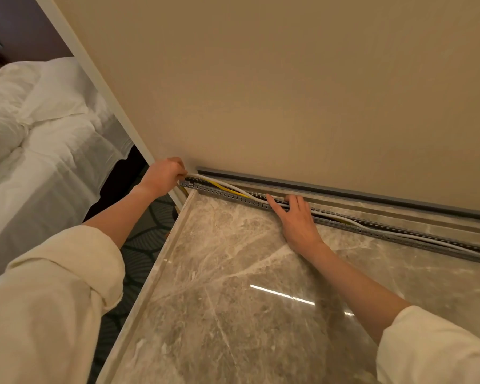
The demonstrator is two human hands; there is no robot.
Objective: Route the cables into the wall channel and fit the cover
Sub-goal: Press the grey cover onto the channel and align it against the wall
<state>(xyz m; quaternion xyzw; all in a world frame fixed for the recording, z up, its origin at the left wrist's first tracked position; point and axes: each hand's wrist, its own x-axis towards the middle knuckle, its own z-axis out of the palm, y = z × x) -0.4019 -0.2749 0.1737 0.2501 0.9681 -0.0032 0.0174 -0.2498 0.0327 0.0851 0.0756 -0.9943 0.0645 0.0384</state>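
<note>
Left hand (165, 174) gripping cables (233, 189), channel (344, 221)

Bare marble top (233, 286) before channel (372, 228)

White cable (233, 188), yellow cable (225, 188) in slotted channel (372, 228); cover (344, 191) against wall.

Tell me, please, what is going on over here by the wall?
A person is laying cables into a slotted grey channel that runs along the back of a marble counter, at the foot of the wall. The left hand grips the white cable at the channel's left end, while the right hand presses the cables down with straight fingers further along. A yellow cable lies beside the white one. The grey cover strip leans against the wall behind, not yet fitted.
</note>
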